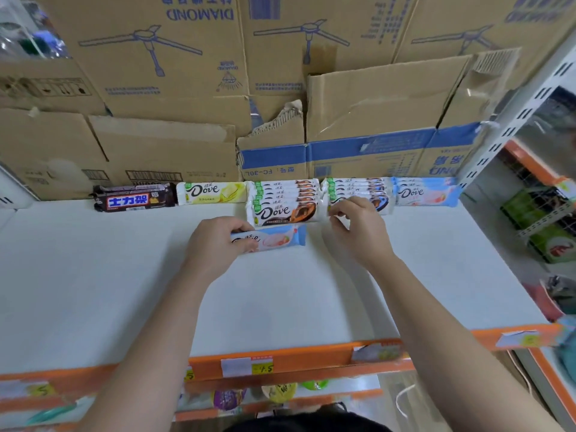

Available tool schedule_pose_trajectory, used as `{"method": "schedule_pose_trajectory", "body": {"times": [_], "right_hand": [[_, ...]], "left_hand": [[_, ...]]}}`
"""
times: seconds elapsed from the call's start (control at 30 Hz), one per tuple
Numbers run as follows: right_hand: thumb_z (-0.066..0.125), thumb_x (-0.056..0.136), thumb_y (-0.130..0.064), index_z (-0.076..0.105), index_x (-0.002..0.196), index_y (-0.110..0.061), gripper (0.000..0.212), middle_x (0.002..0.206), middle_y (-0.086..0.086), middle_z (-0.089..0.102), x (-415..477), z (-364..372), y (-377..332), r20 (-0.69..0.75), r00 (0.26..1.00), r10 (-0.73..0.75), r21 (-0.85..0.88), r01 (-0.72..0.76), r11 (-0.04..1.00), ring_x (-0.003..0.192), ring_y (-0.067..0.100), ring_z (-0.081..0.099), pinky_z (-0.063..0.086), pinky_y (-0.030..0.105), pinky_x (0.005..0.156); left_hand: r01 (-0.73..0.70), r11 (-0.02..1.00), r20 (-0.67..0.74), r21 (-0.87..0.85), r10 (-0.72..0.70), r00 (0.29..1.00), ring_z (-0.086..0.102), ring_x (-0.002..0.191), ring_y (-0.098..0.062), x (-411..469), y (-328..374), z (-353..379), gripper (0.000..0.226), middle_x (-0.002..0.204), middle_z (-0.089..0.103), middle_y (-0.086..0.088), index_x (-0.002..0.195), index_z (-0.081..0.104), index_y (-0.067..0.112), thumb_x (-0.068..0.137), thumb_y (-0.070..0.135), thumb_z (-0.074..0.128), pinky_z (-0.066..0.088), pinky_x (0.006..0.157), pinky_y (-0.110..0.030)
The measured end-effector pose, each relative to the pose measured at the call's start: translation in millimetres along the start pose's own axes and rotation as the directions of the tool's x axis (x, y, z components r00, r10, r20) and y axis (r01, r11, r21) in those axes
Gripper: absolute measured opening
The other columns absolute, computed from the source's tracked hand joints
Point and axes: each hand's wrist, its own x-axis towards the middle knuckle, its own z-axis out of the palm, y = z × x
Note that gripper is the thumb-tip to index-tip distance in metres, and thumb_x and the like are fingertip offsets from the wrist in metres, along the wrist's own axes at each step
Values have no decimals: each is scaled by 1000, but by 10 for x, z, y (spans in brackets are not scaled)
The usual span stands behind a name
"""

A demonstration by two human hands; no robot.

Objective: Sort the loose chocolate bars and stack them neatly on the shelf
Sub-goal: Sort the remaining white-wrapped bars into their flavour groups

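1. Shelf lip [311, 358], orange, at 6 o'clock: paper price tags stuck along it.
2. Shelf [93, 275], white and flat; all stock sits along its far edge.
3. Left hand [215, 241]: thumb and curled fingers grip the left end of the loose blue bar [280, 239], which lies flat and crosswise near the middle of the shelf.
4. Right hand [358, 227], at 3 o'clock from that bar: fingertips drawn together, apparently pinching the wrapper end of the front bar of the second brown stack [361, 188].
5. First brown stack [283, 201], at 12 o'clock from the loose bar, just beyond it.
6. Far row, from 9 to 3 o'clock: dark bars [134, 198], yellow bar [212, 192], the two brown stacks, blue stack [424, 191].
7. Cardboard boxes [374, 120], behind the row.

Handling: the bars look light, thin and stiff, and likely to snap if bent. The glossy wrappers look slippery, so stacked bars may slide. Best held across the width near one end, or by both long edges, not by the crimped seal. The loose bar belongs on the blue stack, at 2 o'clock from where it lies.
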Motion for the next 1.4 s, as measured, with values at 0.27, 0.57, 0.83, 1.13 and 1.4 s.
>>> {"method": "schedule_pose_trajectory", "body": {"times": [0.27, 0.57, 0.83, 1.13, 1.4], "right_hand": [[61, 81, -11, 69, 85, -13, 9, 85, 5, 63, -270, -555, 855, 32, 996, 79, -83, -76, 994, 86, 28, 56, 47, 33, 68], [62, 82, -17, 69, 86, -13, 9, 82, 4, 62, -386, -1029, 1637, 150, 989, 6, -144, 15, 989, 80, 27, 52, 44, 33, 68], [46, 82, -28, 67, 89, -14, 26, 86, 1, 61, -438, -1057, 1799, 120, 991, -59, -62, 67, 996, 80, 26, 52, 46, 33, 69], [44, 80, -27, 67, 89, -15, 28, 82, 1, 60, -414, -1042, 1837, 119, 992, -49, -21, 52, 998, 81, 27, 51, 46, 35, 71], [38, 80, -29, 67, 88, -14, 34, 82, 1, 59, -411, -1042, 1833, 114, 992, -46, 11, 45, 999, 79, 26, 49, 44, 36, 69]], "left_hand": [[-84, 995, -35, 45, 85, 996, 61, 79, -18, 253, 788, 682, 14, 80, 70, 6, 84, 71, 28, 73, 35, 74, 51, 70, -41], [-249, 966, -48, 72, 253, 966, 59, 77, -17, 658, 1848, 1434, 17, 79, 67, 7, 82, 70, 23, 74, 38, 68, 48, 66, -34], [-316, 942, 108, 114, 305, 946, 56, 83, -15, 1002, 2357, 1934, 8, 85, 58, 11, 85, 66, 26, 78, 31, 64, 44, 67, -29], [-314, 898, 107, 307, 295, 949, 57, 100, -20, 1044, 2390, 2182, 19, 103, 66, 4, 97, 68, 25, 80, 34, 68, 36, 77, -31], [-331, 849, 50, 412, 342, 938, 56, 95, -21, 1163, 2360, 2242, 22, 99, 65, 4, 97, 69, 24, 79, 35, 70, 27, 82, -32]]}}
